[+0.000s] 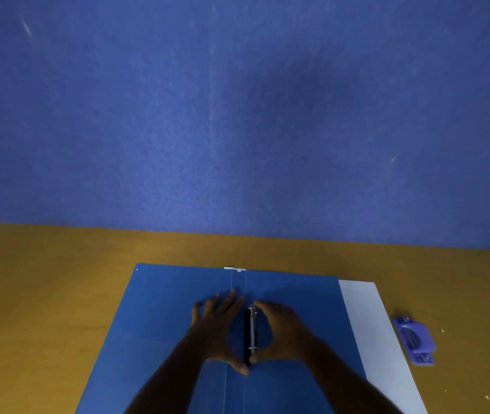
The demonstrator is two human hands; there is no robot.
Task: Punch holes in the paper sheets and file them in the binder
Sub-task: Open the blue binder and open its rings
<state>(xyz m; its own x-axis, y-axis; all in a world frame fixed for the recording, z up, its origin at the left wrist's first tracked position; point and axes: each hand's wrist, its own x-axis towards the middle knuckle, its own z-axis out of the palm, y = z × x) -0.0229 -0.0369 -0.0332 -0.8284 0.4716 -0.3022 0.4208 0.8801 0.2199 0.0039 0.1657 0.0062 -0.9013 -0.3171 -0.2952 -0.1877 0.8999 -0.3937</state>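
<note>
Two hands, my left hand (pixel 218 327) spread flat and my right hand (pixel 279 333) pinching the ring mechanism (pixel 251 333), work the open binder (pixel 154 324) on the table (pixel 43 294); paper sheets (pixel 372 324) and hole punch (pixel 414 340) at three o'clock, nothing filed yet.

- Dim, bluish light overall; colours look muddy.
- A soft dark shadow falls on the wall (pixel 306 94) above the desk (pixel 43 294).
- The whole picture is slightly blurred and grainy.
- Wide-angle bending curves the desk's far edge.
</note>
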